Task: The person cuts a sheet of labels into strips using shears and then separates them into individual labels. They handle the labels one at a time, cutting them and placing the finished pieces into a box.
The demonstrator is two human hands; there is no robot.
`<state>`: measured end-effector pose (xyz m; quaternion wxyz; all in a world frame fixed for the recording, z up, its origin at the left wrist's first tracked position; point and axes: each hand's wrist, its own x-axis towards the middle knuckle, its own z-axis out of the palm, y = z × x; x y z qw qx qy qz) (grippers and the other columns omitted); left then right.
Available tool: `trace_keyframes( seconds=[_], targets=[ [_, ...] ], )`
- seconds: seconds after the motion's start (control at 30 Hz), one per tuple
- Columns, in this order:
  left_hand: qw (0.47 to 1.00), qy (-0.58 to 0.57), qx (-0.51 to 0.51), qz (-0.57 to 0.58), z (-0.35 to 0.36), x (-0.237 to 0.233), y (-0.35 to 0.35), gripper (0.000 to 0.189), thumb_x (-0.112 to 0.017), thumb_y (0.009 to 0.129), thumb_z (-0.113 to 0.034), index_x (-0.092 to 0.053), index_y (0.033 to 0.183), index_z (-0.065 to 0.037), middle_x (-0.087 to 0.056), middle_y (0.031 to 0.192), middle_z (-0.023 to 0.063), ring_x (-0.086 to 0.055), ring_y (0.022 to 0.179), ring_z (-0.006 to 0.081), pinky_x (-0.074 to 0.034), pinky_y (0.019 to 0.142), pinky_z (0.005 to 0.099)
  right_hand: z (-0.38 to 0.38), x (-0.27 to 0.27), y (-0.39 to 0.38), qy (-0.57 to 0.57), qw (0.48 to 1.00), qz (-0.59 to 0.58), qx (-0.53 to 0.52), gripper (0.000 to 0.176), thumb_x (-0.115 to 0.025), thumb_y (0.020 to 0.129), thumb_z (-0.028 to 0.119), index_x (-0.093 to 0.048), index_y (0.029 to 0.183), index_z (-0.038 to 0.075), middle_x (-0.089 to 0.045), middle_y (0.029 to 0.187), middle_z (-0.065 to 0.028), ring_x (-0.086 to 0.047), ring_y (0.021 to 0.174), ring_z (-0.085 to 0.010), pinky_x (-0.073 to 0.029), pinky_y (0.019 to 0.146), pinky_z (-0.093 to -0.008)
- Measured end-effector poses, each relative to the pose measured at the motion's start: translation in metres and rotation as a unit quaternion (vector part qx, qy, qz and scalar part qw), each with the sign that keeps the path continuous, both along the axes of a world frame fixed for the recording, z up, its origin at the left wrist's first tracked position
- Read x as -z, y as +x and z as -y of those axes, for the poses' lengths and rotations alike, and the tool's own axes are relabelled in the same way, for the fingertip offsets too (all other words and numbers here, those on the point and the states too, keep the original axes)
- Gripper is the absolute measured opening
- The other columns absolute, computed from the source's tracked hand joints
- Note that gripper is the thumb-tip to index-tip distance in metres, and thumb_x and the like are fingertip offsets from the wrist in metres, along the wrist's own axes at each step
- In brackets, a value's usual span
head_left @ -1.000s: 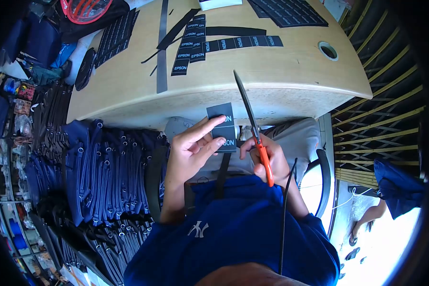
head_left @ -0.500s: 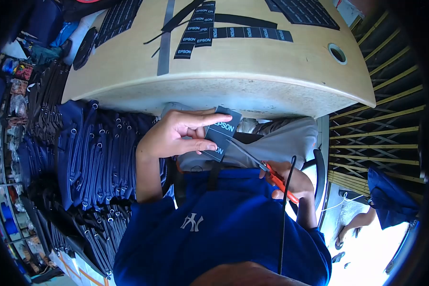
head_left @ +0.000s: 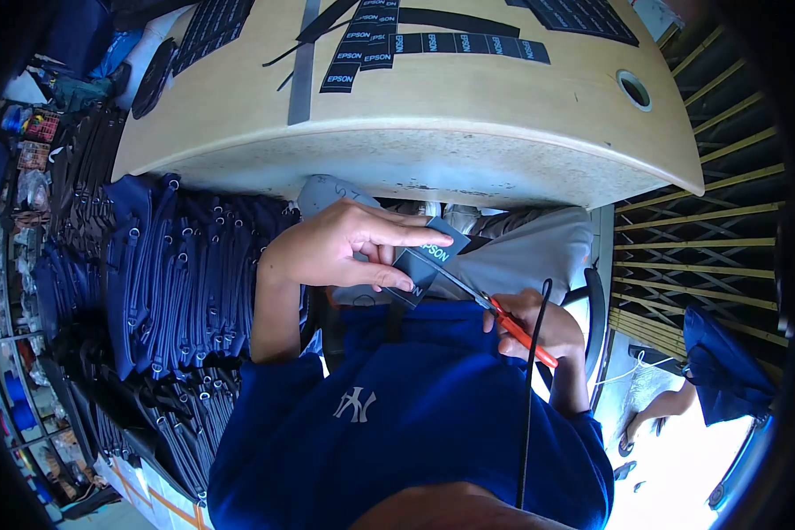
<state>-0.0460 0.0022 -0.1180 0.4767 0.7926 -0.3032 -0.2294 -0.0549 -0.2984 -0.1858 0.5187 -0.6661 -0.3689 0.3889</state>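
My left hand pinches a dark strip of EPSON labels between thumb and fingers, held above my lap. In my right hand is a pair of scissors with orange-red handles, my fingers closed round them. The scissor blades reach up and left across the strip, between one printed label and the one below it. Whether the blades are fully closed on the strip I cannot make out. Further off, more EPSON label strips lie on the table.
The light wooden table has a round hole at its right. Stacked dark blue bags with metal rings hang at left. A folding metal gate stands at right; beyond its near end, another person's leg shows.
The scissor blades have moved onto the label strip, from its edge to across it. My left hand and the strip have shifted slightly right and down, with the strip more tilted.
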Motion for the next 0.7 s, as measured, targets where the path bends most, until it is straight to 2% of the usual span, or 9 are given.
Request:
trace_keyframes(
  seconds=[0.07,0.1,0.17,0.4,0.47,0.6,0.67,0.7],
  targets=[
    [1.0,-0.017,0.006,-0.006,0.002,0.0,0.001,0.052,-0.071,0.074,-0.006,-0.056,0.124,-0.011,-0.064,0.105,0.0166,-0.061,0.05,0.0102,-0.046,0.049,0.0203,0.0,0.001,0.0,-0.001,1.0,-0.006,0.0,0.051,-0.061,0.081,0.052,-0.055,0.079,0.002,-0.053,0.057,-0.0085,-0.053,0.049,-0.026,-0.041,0.05,-0.0349],
    [1.0,-0.018,0.006,-0.007,0.002,0.001,0.001,0.052,-0.071,0.074,-0.006,-0.056,0.124,-0.011,-0.064,0.105,0.0166,-0.061,0.05,0.0102,-0.046,0.049,0.0203,0.0,0.001,0.0,-0.002,1.0,-0.007,0.0,0.051,-0.061,0.081,0.052,-0.055,0.079,0.002,-0.053,0.057,-0.0085,-0.053,0.049,-0.026,-0.041,0.05,-0.0349],
    [1.0,-0.024,0.016,0.012,0.001,0.005,0.003,0.052,-0.071,0.074,-0.004,-0.055,0.124,-0.006,-0.064,0.061,0.0069,-0.055,0.046,0.008,-0.041,0.049,0.0208,0.0,0.001,0.0,-0.017,1.0,-0.002,0.003,0.049,-0.061,0.082,0.05,-0.054,0.073,0.002,-0.051,0.052,-0.0076,-0.052,0.046,-0.0255,-0.039,0.048,-0.0349],
    [0.999,-0.035,0.031,0.017,-0.001,0.01,0.009,0.052,-0.071,0.074,-0.004,-0.055,0.124,-0.006,-0.064,0.06,0.0072,-0.055,0.046,0.0087,-0.041,0.05,0.0201,-0.001,0.008,-0.001,-0.021,0.999,0.005,0.024,0.054,-0.062,0.08,0.053,-0.054,0.071,0.001,-0.047,0.049,-0.0082,-0.047,0.043,-0.0251,-0.036,0.046,-0.0355],
    [0.999,-0.039,0.031,0.007,-0.002,0.012,0.01,0.053,-0.072,0.074,-0.004,-0.055,0.124,-0.006,-0.063,0.059,0.007,-0.052,0.045,0.0088,-0.041,0.052,0.0196,-0.001,0.007,-0.001,-0.055,0.998,0.021,0.026,0.053,-0.061,0.082,0.052,-0.054,0.071,0.0,-0.047,0.049,-0.0092,-0.047,0.043,-0.0252,-0.035,0.046,-0.0366],
    [0.999,-0.02,0.029,0.005,-0.005,0.011,0.014,0.054,-0.072,0.073,-0.003,-0.055,0.124,-0.005,-0.062,0.059,0.0059,-0.05,0.045,0.0077,-0.041,0.053,0.0195,-0.002,0.013,-0.003,-0.053,0.996,0.04,0.059,0.049,-0.06,0.085,0.046,-0.052,0.069,0.001,-0.042,0.048,-0.0097,-0.042,0.042,-0.0249,-0.032,0.046,-0.0371],
    [1.0,0.01,0.004,-0.014,-0.007,0.009,0.016,0.055,-0.072,0.073,-0.003,-0.054,0.125,-0.005,-0.059,0.056,0.0041,-0.049,0.046,0.0065,-0.04,0.053,0.0202,-0.002,0.017,-0.001,-0.048,0.995,0.068,0.045,0.037,-0.06,0.089,0.031,-0.053,0.068,0.001,-0.046,0.052,-0.0054,-0.043,0.043,-0.0168,-0.033,0.044,-0.0311],
    [1.0,0.012,0.005,-0.011,-0.008,0.007,0.019,0.055,-0.072,0.073,-0.003,-0.054,0.125,-0.005,-0.059,0.056,0.0041,-0.049,0.046,0.0065,-0.04,0.053,0.0202,-0.003,0.021,-0.002,-0.049,0.995,0.06,0.06,0.039,-0.06,0.088,0.034,-0.054,0.068,0.001,-0.047,0.052,-0.0044,-0.041,0.044,-0.0144,-0.033,0.044,-0.0304]
  ],
)
